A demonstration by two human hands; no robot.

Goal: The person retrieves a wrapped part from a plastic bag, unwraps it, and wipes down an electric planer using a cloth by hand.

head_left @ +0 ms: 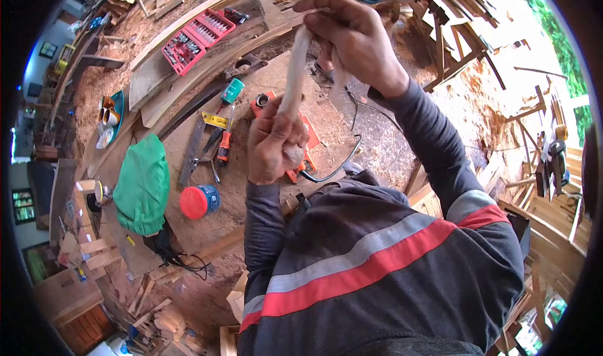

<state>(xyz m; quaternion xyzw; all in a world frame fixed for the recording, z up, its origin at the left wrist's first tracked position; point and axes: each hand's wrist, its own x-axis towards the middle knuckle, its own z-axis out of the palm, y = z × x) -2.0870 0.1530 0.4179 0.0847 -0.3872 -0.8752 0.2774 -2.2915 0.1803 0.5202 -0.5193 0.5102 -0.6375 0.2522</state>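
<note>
A whitish, limp strip (295,73) that looks like thin plastic or cloth stretches between my hands. My left hand (276,139) is closed around its lower end, and a pale bunched part bulges below the fingers. Above and to the right, my right hand (358,38) pinches the upper end between thumb and fingers. Another pale piece hangs beneath the right hand. On the board under my hands lies an orange power tool (309,126), partly hidden by my left hand, with a dark cord. Left of it are a screwdriver (225,143) and a yellow-and-black square (215,120).
A blue jar with a red lid (200,202) stands on the bench near a green cloth bag (143,183). Farther back lie a red socket set case (198,38) and long planks (213,82). Cups on a tray (112,116) stand at left. Stacked timber (449,29) is at upper right.
</note>
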